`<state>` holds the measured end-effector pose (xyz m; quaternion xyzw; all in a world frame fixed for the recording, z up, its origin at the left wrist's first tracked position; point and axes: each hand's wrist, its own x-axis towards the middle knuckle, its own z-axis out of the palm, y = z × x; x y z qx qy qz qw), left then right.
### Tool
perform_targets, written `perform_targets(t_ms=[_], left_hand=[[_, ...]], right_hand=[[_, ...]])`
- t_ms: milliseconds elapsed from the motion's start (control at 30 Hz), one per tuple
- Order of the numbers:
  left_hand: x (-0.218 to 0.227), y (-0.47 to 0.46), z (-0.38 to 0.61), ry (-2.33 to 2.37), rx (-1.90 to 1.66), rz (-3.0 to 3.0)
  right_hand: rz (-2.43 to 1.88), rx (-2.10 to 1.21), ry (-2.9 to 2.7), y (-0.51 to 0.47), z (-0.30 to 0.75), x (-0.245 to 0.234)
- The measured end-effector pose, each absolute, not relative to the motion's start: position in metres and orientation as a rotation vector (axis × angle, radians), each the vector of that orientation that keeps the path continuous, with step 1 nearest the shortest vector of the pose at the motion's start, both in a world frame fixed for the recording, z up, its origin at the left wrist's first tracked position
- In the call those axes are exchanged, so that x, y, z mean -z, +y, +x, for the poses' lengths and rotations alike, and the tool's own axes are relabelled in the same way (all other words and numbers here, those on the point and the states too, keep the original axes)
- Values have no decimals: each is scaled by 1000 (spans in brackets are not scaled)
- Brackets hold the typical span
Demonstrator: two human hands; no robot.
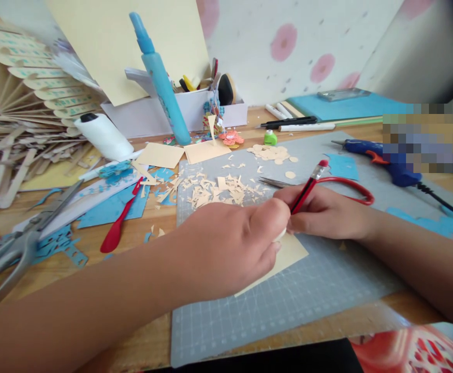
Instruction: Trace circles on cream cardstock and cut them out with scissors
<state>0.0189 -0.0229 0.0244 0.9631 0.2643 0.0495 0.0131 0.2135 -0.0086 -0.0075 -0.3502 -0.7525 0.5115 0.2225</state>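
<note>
My right hand (pixel 323 210) is closed around a red and black pencil (pixel 307 186), its pink eraser end pointing up. My left hand (pixel 230 243) is closed right beside it, the two hands meeting. A small whitish rounded piece (pixel 279 236) shows at the left fingertips; most of it is hidden. Below the hands a cream sheet of paper (pixel 288 261) lies on the grey cutting mat (pixel 249 326). The pencil's tip is out of sight. Behind my right hand rest red-handled scissors (pixel 366 190), partly covered by the hand.
Cream paper scraps (pixel 226 190) and small discs (pixel 275 154) are scattered on the mat. A blue glue gun (pixel 389 158) with a cord lies right. Large grey scissors (pixel 28 243) and a red spatula-like tool (pixel 119 223) lie left. A tall blue bottle (pixel 166 93) stands behind.
</note>
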Motion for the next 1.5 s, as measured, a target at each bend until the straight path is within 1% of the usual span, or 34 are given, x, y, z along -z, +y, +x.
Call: perform_targets(t_ms=[167,500,733,1067,1300,1500], left_hand=[[-27,-23,20,839,-106,2954],[-27,-24,21,876,-98,3021],[-25,-23,19,888,-145,3074],[-30,-23,19,886,-48,3034],[-29,-24,19,861,-45,3050],[-32,-22,17,892,2,3025]], right_hand=[[-994,-1412,-2081,-10,216,9],[-904,-1406,-2173,-14,214,9],[-881,-1300,-2270,-13,214,7],[-863,-1270,-2328,-13,212,4],[-847,-1339,-2280,-11,216,8],[-850,-1230,-2282,-10,217,10]])
